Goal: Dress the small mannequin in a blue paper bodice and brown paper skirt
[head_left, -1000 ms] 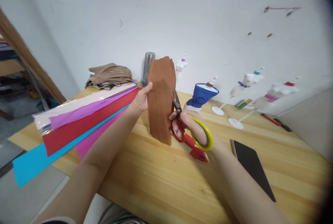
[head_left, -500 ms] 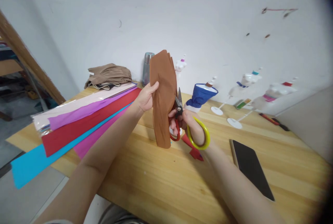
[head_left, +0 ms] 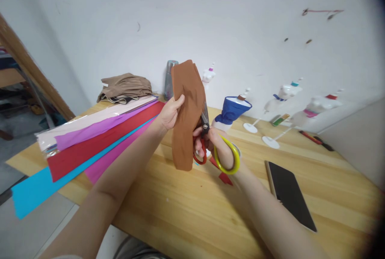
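My left hand [head_left: 169,113] pinches a folded brown crepe paper [head_left: 185,106] and holds it upright above the wooden table [head_left: 186,206]. My right hand [head_left: 217,145] grips scissors [head_left: 210,146] with one red and one yellow handle loop. The dark blades meet the paper's right edge. Small red paper scraps [head_left: 225,178] lie on the table under my right hand.
Long sheets of pink, purple, red and blue crepe paper [head_left: 90,142] lie at the left, hanging over the table edge. Tan cloth [head_left: 124,86] and a metal flask [head_left: 170,78] stand behind. A blue-dressed figure [head_left: 231,110], white figures on stands [head_left: 285,94] and a black phone [head_left: 290,194] are at the right.
The brown paper has been raised and turned slightly, its lower end swinging left. My right hand with the scissors has moved left and up along the paper's edge.
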The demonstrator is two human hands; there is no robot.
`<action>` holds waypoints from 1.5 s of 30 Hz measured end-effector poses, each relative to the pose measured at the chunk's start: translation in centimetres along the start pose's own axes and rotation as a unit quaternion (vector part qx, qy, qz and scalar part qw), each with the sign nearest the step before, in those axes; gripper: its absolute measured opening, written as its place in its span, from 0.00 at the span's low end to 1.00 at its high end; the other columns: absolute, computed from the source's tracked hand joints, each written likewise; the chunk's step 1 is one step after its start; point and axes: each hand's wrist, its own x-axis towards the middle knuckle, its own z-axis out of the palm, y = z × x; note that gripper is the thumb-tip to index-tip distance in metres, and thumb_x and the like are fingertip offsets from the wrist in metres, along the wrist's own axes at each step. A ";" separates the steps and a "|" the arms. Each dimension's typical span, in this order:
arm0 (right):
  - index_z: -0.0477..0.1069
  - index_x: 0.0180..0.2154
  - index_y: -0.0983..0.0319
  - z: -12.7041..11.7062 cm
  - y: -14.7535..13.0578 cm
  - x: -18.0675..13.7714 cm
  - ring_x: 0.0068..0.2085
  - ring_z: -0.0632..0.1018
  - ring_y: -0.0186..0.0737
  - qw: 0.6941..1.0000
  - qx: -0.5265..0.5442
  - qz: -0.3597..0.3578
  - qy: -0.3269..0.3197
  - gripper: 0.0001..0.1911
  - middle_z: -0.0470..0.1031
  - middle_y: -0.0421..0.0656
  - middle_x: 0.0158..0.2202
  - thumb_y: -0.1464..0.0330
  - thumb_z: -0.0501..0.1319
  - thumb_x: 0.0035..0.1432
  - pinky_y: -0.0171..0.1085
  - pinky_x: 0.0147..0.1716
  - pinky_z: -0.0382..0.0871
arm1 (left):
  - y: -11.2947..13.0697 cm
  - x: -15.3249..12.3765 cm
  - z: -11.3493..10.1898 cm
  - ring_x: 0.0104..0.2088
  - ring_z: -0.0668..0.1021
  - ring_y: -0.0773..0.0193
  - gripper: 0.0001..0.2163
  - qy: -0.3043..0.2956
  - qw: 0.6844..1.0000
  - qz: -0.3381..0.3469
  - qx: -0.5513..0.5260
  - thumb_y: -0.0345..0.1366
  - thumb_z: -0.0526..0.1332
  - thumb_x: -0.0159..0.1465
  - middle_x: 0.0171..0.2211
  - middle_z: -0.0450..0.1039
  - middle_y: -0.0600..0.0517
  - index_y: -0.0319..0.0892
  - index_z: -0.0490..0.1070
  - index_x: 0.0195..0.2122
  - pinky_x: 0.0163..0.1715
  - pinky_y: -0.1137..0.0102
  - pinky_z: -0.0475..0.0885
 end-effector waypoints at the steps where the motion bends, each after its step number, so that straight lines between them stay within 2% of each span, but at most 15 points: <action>1: 0.72 0.37 0.62 0.0 -0.1 0.0 0.18 0.72 0.34 1.000 0.000 -0.001 0.006 0.29 0.72 0.39 0.22 0.41 0.62 0.57 0.35 0.16 0.68 | 0.0 0.0 0.0 0.43 0.83 0.56 0.08 0.003 1.000 0.009 -0.004 0.37 0.65 0.66 0.38 0.82 0.47 0.39 0.76 0.44 0.55 0.60 0.72; 4: 0.72 0.37 0.62 0.2 -0.4 -0.1 0.18 0.72 0.33 1.000 -0.001 0.002 0.020 0.30 0.72 0.39 0.22 0.41 0.62 0.57 0.34 0.16 0.67 | 0.0 0.2 -0.1 0.40 0.83 0.60 0.06 0.004 0.999 0.027 -0.018 0.33 0.62 0.68 0.38 0.82 0.48 0.38 0.75 0.44 0.55 0.61 0.72; 7: 0.72 0.36 0.63 0.5 -0.7 -0.3 0.18 0.72 0.33 0.999 -0.015 0.023 0.019 0.31 0.73 0.38 0.22 0.40 0.63 0.55 0.33 0.16 0.67 | 0.1 0.3 -0.3 0.34 0.82 0.63 0.07 0.008 0.999 0.024 -0.022 0.31 0.58 0.70 0.36 0.82 0.49 0.37 0.75 0.42 0.52 0.63 0.74; 9: 0.72 0.35 0.63 0.7 -0.9 -0.4 0.18 0.72 0.33 0.999 -0.029 0.036 0.014 0.32 0.73 0.38 0.22 0.39 0.64 0.53 0.33 0.16 0.67 | 0.2 0.4 -0.5 0.35 0.82 0.64 0.08 0.017 0.999 0.027 -0.023 0.31 0.56 0.71 0.36 0.82 0.49 0.37 0.75 0.43 0.50 0.65 0.75; 16: 0.73 0.36 0.63 0.8 -1.0 -0.9 0.19 0.74 0.33 0.998 0.007 0.066 -0.005 0.32 0.75 0.40 0.23 0.39 0.63 0.54 0.32 0.17 0.68 | 0.3 0.6 -1.7 0.38 0.83 0.63 0.08 0.035 0.998 0.041 -0.036 0.34 0.60 0.69 0.40 0.82 0.50 0.39 0.75 0.46 0.53 0.64 0.74; 20: 0.73 0.36 0.62 0.8 -1.0 -0.7 0.19 0.75 0.35 0.995 0.039 0.095 0.000 0.34 0.75 0.40 0.23 0.37 0.65 0.49 0.34 0.19 0.71 | 0.1 0.6 -1.8 0.38 0.83 0.62 0.10 0.038 0.998 0.030 -0.033 0.36 0.63 0.68 0.39 0.82 0.49 0.39 0.75 0.49 0.54 0.62 0.74; 24: 0.74 0.34 0.63 0.7 -0.7 -0.2 0.18 0.75 0.35 0.994 0.035 0.107 0.012 0.37 0.75 0.40 0.21 0.35 0.66 0.44 0.33 0.18 0.70 | 0.0 0.7 -1.6 0.38 0.83 0.61 0.09 0.012 0.999 0.035 -0.031 0.35 0.62 0.69 0.40 0.82 0.47 0.37 0.75 0.46 0.50 0.64 0.75; 27: 0.74 0.35 0.63 0.5 -0.6 -0.1 0.18 0.75 0.35 0.994 0.031 0.105 0.017 0.37 0.75 0.40 0.21 0.35 0.66 0.44 0.33 0.18 0.69 | -0.2 0.7 -1.5 0.38 0.83 0.61 0.08 0.000 0.999 0.032 -0.028 0.35 0.62 0.68 0.39 0.82 0.48 0.39 0.75 0.45 0.47 0.64 0.76; 35: 0.72 0.35 0.63 0.3 -0.9 0.0 0.18 0.75 0.34 0.995 0.044 0.085 0.011 0.35 0.75 0.39 0.21 0.36 0.66 0.46 0.33 0.18 0.69 | -0.6 0.7 -1.7 0.39 0.83 0.60 0.09 -0.014 1.000 0.026 -0.009 0.36 0.65 0.66 0.40 0.82 0.48 0.40 0.75 0.46 0.49 0.64 0.76; 39: 0.73 0.36 0.63 0.2 -0.7 0.1 0.18 0.74 0.34 0.995 0.044 0.083 0.017 0.36 0.75 0.40 0.21 0.36 0.66 0.46 0.33 0.18 0.69 | -0.5 0.3 -1.2 0.38 0.83 0.58 0.12 -0.037 0.999 0.019 0.010 0.39 0.65 0.66 0.37 0.82 0.47 0.38 0.74 0.46 0.51 0.60 0.76; 42: 0.72 0.35 0.63 0.1 -0.7 0.2 0.18 0.74 0.34 0.996 0.043 0.078 0.025 0.36 0.75 0.39 0.21 0.36 0.67 0.45 0.33 0.17 0.69 | -0.4 0.1 -0.7 0.36 0.83 0.59 0.11 -0.039 0.999 0.022 0.009 0.39 0.66 0.65 0.37 0.82 0.47 0.38 0.74 0.44 0.49 0.60 0.76; 45: 0.71 0.35 0.62 0.2 -0.8 0.2 0.17 0.73 0.33 0.996 0.048 0.072 0.037 0.36 0.75 0.39 0.21 0.36 0.68 0.43 0.33 0.17 0.70 | -0.4 -0.1 -0.4 0.38 0.84 0.57 0.13 -0.038 0.999 0.012 0.016 0.41 0.66 0.65 0.36 0.82 0.47 0.38 0.74 0.45 0.51 0.59 0.75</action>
